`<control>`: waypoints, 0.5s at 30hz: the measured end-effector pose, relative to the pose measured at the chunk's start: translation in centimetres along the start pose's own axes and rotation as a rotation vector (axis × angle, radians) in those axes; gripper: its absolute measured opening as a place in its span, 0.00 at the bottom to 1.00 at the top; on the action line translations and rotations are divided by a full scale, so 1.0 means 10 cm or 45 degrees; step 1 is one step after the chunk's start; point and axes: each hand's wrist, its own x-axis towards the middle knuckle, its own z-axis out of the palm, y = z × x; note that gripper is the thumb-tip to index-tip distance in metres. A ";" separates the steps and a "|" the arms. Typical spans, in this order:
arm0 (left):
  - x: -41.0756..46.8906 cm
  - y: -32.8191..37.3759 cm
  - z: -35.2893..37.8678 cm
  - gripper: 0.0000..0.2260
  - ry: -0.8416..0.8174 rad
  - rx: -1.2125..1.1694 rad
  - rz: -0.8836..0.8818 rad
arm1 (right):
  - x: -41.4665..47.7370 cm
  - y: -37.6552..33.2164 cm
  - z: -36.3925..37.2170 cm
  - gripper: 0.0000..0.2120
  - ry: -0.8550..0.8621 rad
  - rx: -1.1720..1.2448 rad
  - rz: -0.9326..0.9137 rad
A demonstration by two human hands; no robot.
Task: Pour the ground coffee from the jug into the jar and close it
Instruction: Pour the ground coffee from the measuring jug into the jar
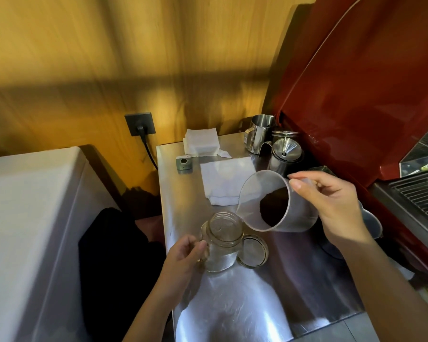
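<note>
A clear plastic jug [255,193] is tilted on its side above the steel counter, its mouth facing left and down toward the jar. Dark ground coffee [273,206] lies heaped inside against its lower wall. My right hand [331,203] grips the jug from the right. An open, empty glass jar [224,239] stands upright on the counter just below and left of the jug's lip. My left hand [185,255] holds the jar's left side. The jar's round lid [253,250] lies flat on the counter, touching the jar's right side.
The steel counter [245,304] carries white folded cloths [223,183], a small grey device [184,163], steel pitchers [261,132] and a funnel [286,149] at the back. A red coffee machine [368,95] rises at right. A white appliance [30,230] stands at left.
</note>
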 end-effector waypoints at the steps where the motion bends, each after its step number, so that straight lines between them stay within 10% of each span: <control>1: 0.00 0.00 0.02 0.08 0.020 0.009 0.025 | 0.02 -0.03 0.00 0.06 -0.021 -0.018 -0.018; 15: 0.01 0.32 -0.07 0.12 0.191 0.196 0.256 | 0.18 -0.19 0.16 0.07 -0.190 -0.162 -0.061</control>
